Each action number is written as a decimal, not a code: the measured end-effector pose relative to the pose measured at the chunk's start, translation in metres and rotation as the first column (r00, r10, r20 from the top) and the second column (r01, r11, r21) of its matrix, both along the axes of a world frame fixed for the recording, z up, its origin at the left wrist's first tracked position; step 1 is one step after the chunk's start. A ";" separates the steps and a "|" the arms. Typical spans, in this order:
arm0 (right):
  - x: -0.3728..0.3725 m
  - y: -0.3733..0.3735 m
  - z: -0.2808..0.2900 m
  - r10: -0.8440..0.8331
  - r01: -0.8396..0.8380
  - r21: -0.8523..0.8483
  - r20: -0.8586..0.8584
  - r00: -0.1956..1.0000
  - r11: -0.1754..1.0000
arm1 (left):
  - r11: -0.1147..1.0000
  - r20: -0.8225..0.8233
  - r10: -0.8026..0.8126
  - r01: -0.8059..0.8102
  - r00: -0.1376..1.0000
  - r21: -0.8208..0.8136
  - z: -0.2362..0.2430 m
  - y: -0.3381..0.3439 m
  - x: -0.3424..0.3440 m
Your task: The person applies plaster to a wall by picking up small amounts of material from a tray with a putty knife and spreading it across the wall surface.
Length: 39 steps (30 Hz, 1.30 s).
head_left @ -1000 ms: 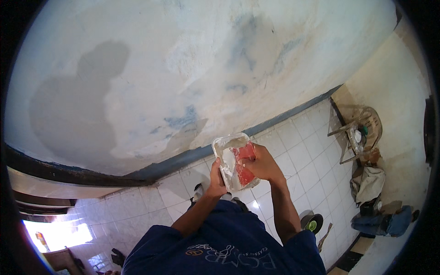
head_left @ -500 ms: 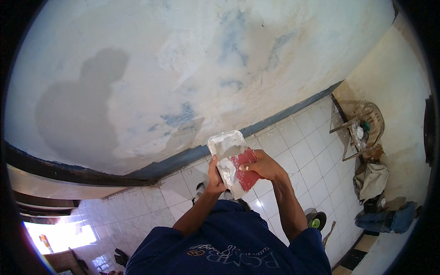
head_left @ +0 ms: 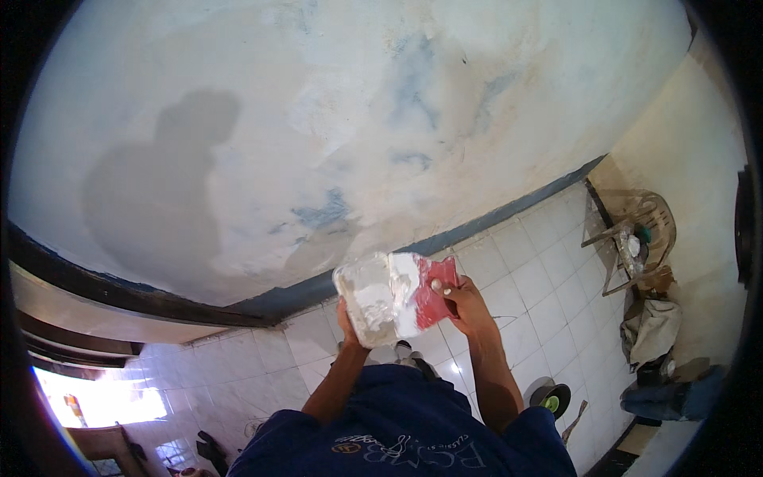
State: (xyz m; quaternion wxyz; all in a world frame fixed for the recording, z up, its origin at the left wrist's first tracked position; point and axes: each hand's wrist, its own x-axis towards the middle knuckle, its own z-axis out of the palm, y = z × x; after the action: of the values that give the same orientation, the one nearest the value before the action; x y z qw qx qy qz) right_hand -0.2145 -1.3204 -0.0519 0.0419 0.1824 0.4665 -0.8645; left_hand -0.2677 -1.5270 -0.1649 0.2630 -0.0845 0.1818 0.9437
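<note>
My left hand [head_left: 347, 326] is closed on the near left edge of a white tray [head_left: 350, 274] smeared with wet putty. A red flat putty spreader [head_left: 429, 306] is gripped in my right hand [head_left: 469, 306], with the thumb on its upper face. Thick white putty [head_left: 406, 290] coats the spreader's left part, which lies over the tray's right side. Most of my left fingers are hidden beneath the tray. Ahead stands a pale wall [head_left: 262, 199] with a blue-grey patch [head_left: 324, 208] and other bare blotches.
A blue-grey skirting strip [head_left: 445, 238] runs along the wall's foot above white floor tiles [head_left: 517, 246]. On the right are a plastic chair [head_left: 653, 226] with things on it and a beige cloth [head_left: 653, 330]. A dark round pan [head_left: 560, 393] sits near my right elbow.
The tray has turned and shifted left, showing more of its inside. The spreader has swung flatter, its putty-covered part now over the tray's right edge. Both hands keep hold.
</note>
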 end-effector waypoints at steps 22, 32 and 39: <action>-0.215 -0.242 -0.106 -0.483 0.654 0.752 -0.607 0.632 -0.089 | 0.998 -0.127 0.047 -0.052 0.991 -0.035 0.015 -0.268 -0.065; -0.170 -0.245 -0.154 -0.082 0.554 0.830 -0.558 0.826 -0.062 | 0.992 -0.217 -0.124 0.123 0.968 -0.017 0.022 -0.265 -0.081; -0.143 -0.201 -0.115 -0.085 0.687 0.720 -0.694 0.715 -0.096 | 0.990 -0.205 -0.141 0.140 0.968 -0.020 0.013 -0.262 -0.079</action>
State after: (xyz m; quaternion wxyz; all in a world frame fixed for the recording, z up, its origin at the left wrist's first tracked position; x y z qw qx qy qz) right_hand -0.3578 -1.5211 -0.1668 -0.4637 0.0930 0.8331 -0.2867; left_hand -0.3468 -1.7890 -0.1518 0.3088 0.0261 0.2162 0.9259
